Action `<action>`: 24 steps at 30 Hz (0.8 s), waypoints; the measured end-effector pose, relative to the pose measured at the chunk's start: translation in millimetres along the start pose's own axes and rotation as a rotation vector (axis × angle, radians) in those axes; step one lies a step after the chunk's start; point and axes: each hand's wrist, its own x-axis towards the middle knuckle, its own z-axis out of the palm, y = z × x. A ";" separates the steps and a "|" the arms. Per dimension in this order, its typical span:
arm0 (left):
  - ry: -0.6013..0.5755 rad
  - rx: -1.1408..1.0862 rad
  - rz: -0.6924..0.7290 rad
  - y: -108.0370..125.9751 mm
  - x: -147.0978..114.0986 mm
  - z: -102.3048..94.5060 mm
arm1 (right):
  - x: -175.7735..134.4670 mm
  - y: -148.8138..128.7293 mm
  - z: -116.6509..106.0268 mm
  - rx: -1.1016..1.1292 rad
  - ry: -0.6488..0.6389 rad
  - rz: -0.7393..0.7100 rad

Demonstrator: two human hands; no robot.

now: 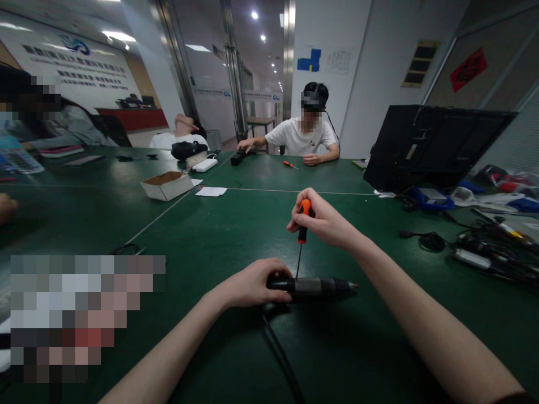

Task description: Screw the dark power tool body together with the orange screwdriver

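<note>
A dark, pen-shaped power tool (322, 287) with a grey band and a pointed copper-coloured tip lies on the green table, tip to the right. My left hand (261, 283) is wrapped round its rear end. From beneath that end a black cable (280, 350) runs toward me. My right hand (314, 219) grips an orange and black screwdriver (304, 221), held nearly upright. Its thin shaft points down, and the tip meets the tool's body beside my left fingers. Whether a screw sits under the tip is too small to see.
A small open cardboard box (167, 188) and white paper (211, 191) lie farther back. On the right stand a black monitor (435, 148), a blue device (432, 197) and coiled cables (432, 241). Across the table a person (309, 132) sits near another screwdriver (288, 164); others sit left.
</note>
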 end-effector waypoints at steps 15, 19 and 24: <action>-0.006 0.012 0.007 -0.9 0.9 0.2 | 0.7 1.8 0.1 -0.018 0.009 0.005; -0.013 0.009 0.009 -0.9 1.0 -0.1 | 0.9 2.0 0.2 -0.017 0.004 0.005; 0.001 -0.002 0.013 -0.5 0.7 -0.1 | 0.3 0.4 0.3 -0.015 -0.010 -0.006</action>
